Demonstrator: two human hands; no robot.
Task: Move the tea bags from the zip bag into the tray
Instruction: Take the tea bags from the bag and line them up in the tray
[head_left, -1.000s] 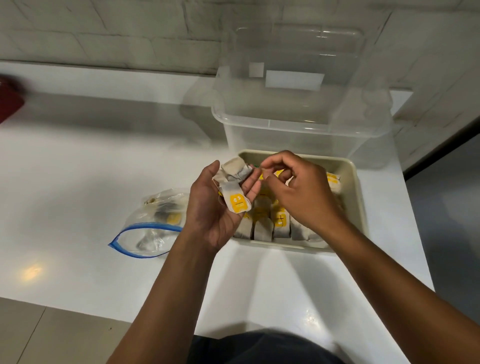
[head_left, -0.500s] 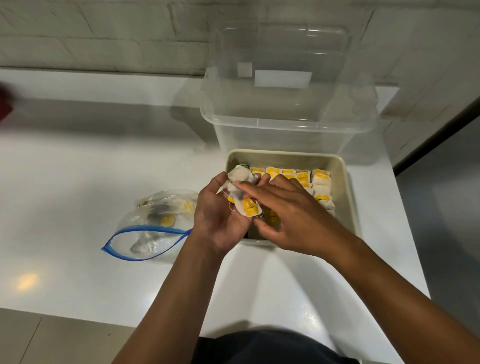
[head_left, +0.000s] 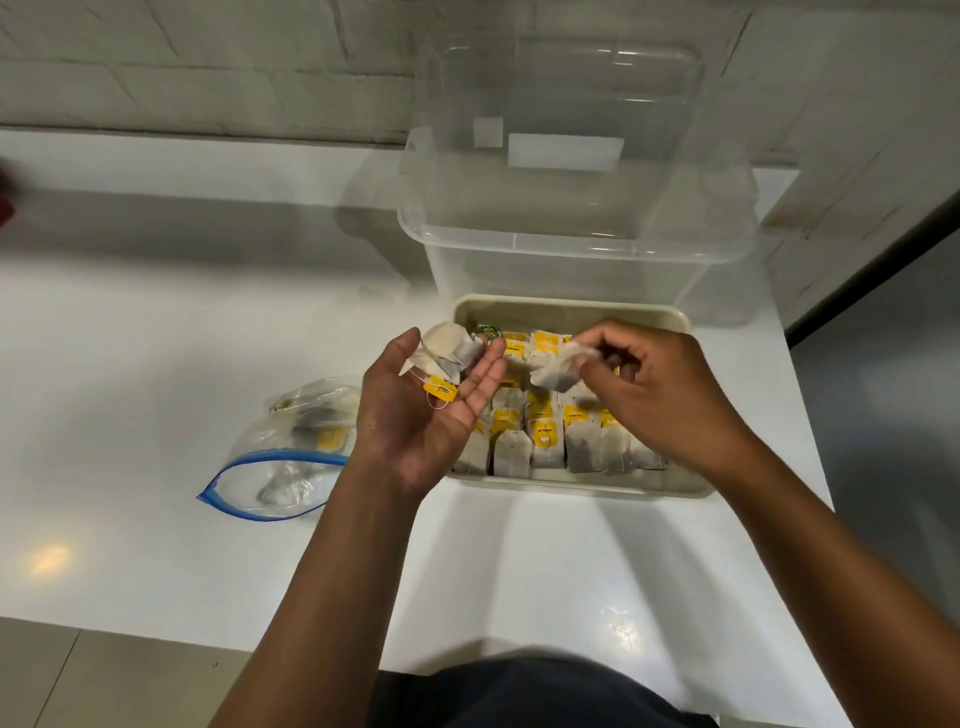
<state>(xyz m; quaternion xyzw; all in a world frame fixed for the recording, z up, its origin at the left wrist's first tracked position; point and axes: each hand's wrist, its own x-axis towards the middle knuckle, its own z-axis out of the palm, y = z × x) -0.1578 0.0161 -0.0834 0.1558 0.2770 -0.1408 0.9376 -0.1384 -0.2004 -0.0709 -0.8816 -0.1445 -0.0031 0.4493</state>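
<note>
White and glossy, the worktop (head_left: 156, 364) runs back to a pale brick wall, with a clear plastic bin (head_left: 571, 218) standing just behind the beige tray (head_left: 571, 306). The left hand (head_left: 426, 410) lies palm up, fingers nearly straight, cradling a few tea bags (head_left: 447, 351) with a yellow tag dangling. The right hand (head_left: 660, 395) pinches one tea bag (head_left: 558, 369) over the tray's packed rows. Strings look tangled to me; lifting one bag could drag another off that loose palm onto the worktop. More bags remain in the zip bag (head_left: 291, 457), lying open just left of the tray.
</note>
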